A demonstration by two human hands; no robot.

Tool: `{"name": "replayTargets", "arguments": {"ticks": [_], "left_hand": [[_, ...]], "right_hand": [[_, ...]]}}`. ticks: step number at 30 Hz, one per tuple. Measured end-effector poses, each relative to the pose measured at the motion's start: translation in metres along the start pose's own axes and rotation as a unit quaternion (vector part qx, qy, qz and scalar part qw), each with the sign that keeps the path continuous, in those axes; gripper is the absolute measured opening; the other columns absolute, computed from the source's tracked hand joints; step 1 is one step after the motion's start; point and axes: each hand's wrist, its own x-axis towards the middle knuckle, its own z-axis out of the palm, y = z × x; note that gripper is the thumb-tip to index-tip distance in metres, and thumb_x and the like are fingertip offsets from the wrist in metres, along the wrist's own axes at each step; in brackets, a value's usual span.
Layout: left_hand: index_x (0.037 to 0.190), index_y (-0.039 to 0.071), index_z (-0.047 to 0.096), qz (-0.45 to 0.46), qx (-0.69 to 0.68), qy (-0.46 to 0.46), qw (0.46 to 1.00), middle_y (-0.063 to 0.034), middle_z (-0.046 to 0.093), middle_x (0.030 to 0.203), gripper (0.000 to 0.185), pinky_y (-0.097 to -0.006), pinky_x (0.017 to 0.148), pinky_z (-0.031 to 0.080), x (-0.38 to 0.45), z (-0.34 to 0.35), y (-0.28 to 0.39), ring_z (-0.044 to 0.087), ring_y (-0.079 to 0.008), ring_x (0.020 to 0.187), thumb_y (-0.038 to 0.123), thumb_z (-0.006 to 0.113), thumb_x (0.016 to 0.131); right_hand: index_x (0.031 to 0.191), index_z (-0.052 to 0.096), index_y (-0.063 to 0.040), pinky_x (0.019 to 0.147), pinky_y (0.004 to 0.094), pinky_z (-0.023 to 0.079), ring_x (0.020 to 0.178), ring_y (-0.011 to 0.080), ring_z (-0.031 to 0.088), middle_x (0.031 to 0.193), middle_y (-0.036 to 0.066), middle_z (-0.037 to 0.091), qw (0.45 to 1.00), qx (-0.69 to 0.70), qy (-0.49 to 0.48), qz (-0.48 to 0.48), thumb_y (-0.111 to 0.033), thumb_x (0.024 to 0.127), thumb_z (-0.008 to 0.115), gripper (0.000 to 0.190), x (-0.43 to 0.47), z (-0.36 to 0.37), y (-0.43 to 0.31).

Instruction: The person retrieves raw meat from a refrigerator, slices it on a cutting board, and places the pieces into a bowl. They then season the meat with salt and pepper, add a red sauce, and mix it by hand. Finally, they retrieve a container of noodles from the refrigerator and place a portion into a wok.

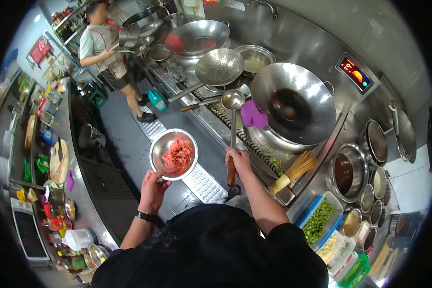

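My left hand (154, 189) grips the near rim of a metal bowl (159, 142) that holds sliced raw meat (180, 154). With my right hand (237, 162) I hold the wooden handle of a steel ladle (233, 99), its cup turned up above the stove's front ledge. Right of the ladle cup, a purple cloth (254, 114) lies on the edge of a large wok (295, 75), which has dark liquid in its bottom. A perforated strainer (220, 67) rests behind the ladle, beside a pot of cloudy liquid (256, 61).
Another wok (201, 32) sits further back. A bamboo brush (295, 171) lies at the stove's near right, close to a tub of chopped greens (318, 221) and a bowl of brown sauce (345, 176). A co-worker (104, 50) holding a pan stands at the back left. A steel counter (81, 187) runs along the left.
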Motion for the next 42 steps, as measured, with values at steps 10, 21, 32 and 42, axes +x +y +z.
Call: {"name": "replayTargets", "arguments": {"ticks": [10, 21, 32, 42], "left_hand": [[0.089, 0.012, 0.05, -0.026, 0.021, 0.009, 0.999, -0.001, 0.059, 0.087, 0.019, -0.0338, 0.074, 0.059, 0.057, 0.056, -0.025, 0.061, -0.0129, 0.077, 0.013, 0.064, 0.102], [0.089, 0.008, 0.051, -0.1, 0.099, -0.189, 0.972, -0.0013, 0.062, 0.084, 0.017, -0.0297, 0.067, 0.061, 0.123, 0.122, -0.094, 0.063, -0.0105, 0.073, 0.01, 0.058, 0.103], [0.087, 0.009, 0.048, -0.178, 0.152, -0.388, 0.892, 0.0009, 0.05, 0.081, 0.016, -0.0319, 0.065, 0.064, 0.144, 0.155, -0.144, 0.057, -0.0081, 0.071, 0.008, 0.057, 0.101], [0.087, 0.01, 0.048, -0.211, 0.116, -0.376, 0.895, 0.0001, 0.056, 0.085, 0.017, -0.0337, 0.067, 0.065, 0.15, 0.172, -0.126, 0.064, -0.0104, 0.075, 0.01, 0.058, 0.101]], "right_hand": [[0.11, 0.06, 0.004, 0.079, 0.0466, 0.055, 0.089, 0.0364, 0.071, 0.098, 0.023, 0.071, 0.878, -0.456, 0.116, -0.092, -0.019, 0.094, 0.063, 0.028, 0.065, 0.009, 0.062], [0.151, 0.042, -0.003, 0.106, 0.0484, 0.049, 0.133, 0.0393, 0.053, 0.147, 0.028, 0.047, 0.694, -0.693, 0.093, -0.174, -0.04, 0.085, 0.081, 0.085, -0.014, 0.033, -0.08], [0.106, 0.072, -0.006, 0.089, 0.0423, 0.056, 0.097, 0.0346, 0.072, 0.103, 0.016, 0.074, 0.749, -0.609, 0.246, -0.086, -0.013, 0.09, 0.068, 0.018, -0.021, -0.036, -0.094], [0.132, 0.065, -0.007, 0.088, 0.0395, 0.058, 0.098, 0.0315, 0.074, 0.117, 0.019, 0.073, 0.807, -0.519, 0.265, -0.097, -0.024, 0.088, 0.076, 0.048, -0.045, -0.028, -0.105]]}}
